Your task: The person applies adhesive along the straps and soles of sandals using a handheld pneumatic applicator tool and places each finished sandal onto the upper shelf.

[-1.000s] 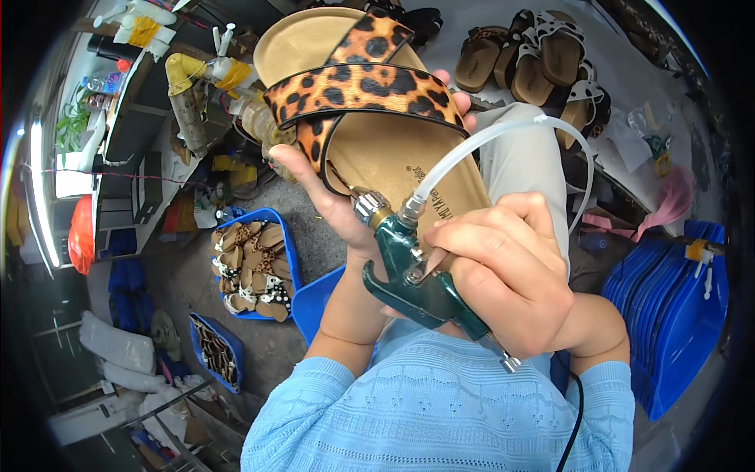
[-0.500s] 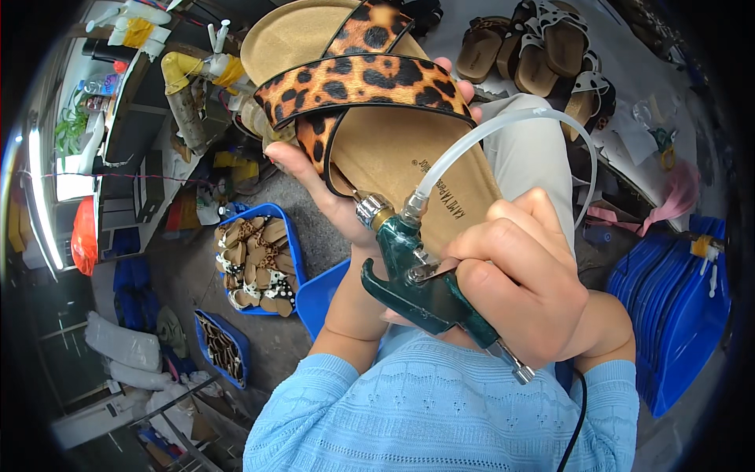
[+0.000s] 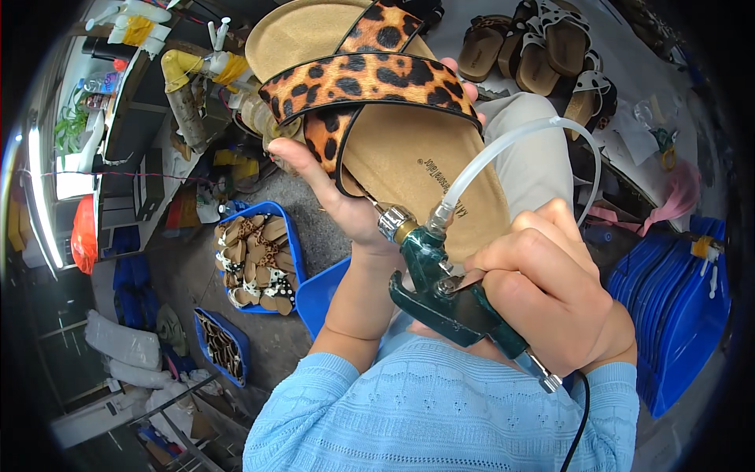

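The left hand holds a leopard-print sandal from beneath; the thumb lies along the near side of the sandal and fingertips show past the far end of the strap. The sandal is raised in front of the person, sole downward, its tan footbed turned up to view and two crossing straps with dark edging over it. The right hand is wrapped round the grip of a dark green hand-held gun, fingers bent close to its small flat metal lever; whether the lever is pressed cannot be told. The gun's thin nozzle points at the lower edge of the strap where it meets the footbed; contact at the tip cannot be confirmed. A translucent tube rises from the gun's metal fitting and arches to the right over a pale trouser leg. Below left, a blue basket contains a pile of assorted sandals, with a smaller blue bin near it. At upper right, several sandals lie grouped on a pale surface. At far right stands a stack of blue trays.
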A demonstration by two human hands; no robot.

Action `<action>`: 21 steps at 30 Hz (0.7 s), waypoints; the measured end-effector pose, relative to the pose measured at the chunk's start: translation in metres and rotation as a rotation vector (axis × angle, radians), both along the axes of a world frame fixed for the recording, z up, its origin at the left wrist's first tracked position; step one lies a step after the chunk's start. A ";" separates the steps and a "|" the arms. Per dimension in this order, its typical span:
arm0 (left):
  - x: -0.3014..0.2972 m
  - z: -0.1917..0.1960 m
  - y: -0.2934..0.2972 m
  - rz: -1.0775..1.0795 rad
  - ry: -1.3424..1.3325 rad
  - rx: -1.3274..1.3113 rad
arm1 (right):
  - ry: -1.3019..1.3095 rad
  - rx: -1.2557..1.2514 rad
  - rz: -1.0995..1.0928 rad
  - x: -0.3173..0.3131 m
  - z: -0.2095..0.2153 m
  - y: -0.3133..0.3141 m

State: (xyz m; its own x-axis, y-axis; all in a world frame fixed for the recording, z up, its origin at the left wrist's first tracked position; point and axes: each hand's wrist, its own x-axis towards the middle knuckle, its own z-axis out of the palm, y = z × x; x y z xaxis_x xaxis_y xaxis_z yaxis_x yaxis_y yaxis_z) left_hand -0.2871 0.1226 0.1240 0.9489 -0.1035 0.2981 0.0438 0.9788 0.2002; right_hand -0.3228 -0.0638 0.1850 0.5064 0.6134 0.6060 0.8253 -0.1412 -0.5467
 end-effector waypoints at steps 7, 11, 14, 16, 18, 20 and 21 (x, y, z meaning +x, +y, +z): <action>0.004 0.003 -0.004 -0.016 0.010 0.054 | 0.067 0.010 -0.010 0.000 0.001 -0.005; 0.008 -0.007 -0.004 0.105 -0.019 0.108 | -0.064 0.092 -0.003 -0.001 -0.007 0.003; 0.019 -0.017 0.005 -0.028 -0.212 -0.035 | -0.308 0.097 -0.070 -0.005 -0.021 0.006; 0.016 -0.018 0.003 0.015 -0.142 -0.013 | -0.418 0.084 -0.089 -0.002 -0.027 0.000; 0.013 -0.015 0.001 0.031 -0.175 0.050 | -0.246 0.133 -0.052 -0.002 -0.025 -0.013; 0.004 -0.006 0.006 -0.034 -0.016 0.005 | -0.175 0.081 -0.002 -0.002 -0.012 -0.030; 0.000 -0.004 0.008 -0.074 0.048 -0.039 | -0.064 0.107 -0.040 -0.003 -0.004 -0.037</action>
